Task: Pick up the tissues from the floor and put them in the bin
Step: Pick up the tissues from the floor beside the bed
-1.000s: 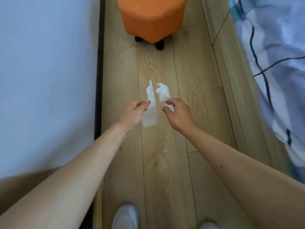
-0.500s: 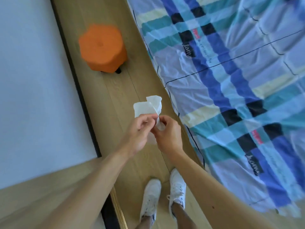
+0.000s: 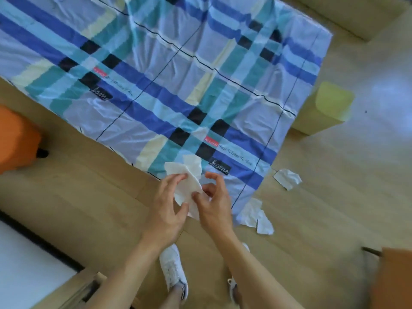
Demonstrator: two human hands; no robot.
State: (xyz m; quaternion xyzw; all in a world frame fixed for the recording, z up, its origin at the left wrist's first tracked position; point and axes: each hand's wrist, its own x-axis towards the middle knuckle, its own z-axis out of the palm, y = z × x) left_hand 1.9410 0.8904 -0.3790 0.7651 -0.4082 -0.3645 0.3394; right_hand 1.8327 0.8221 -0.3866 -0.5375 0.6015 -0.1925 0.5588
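Both hands meet in front of me over the wooden floor. My left hand (image 3: pixel 166 208) and my right hand (image 3: pixel 213 202) hold white tissues (image 3: pixel 189 177) bunched together between their fingers. More white tissues lie on the floor to the right: a crumpled one (image 3: pixel 287 178) past the bedsheet's corner, and two pieces (image 3: pixel 256 216) at the corner's foot. No bin is recognisable in view.
A plaid blue and teal bedsheet (image 3: pixel 178 74) hangs over the bed across the top. An orange stool (image 3: pixel 15 139) stands at the left edge. A yellow-green box (image 3: pixel 323 108) sits by the bed's corner. An orange-brown object (image 3: pixel 394 277) is at lower right. My white shoes (image 3: pixel 174 268) are below.
My view has swung right, from the stool and aisle to the bed's corner. The hands have come together with both tissues. Floor tissues at the right have come into view.
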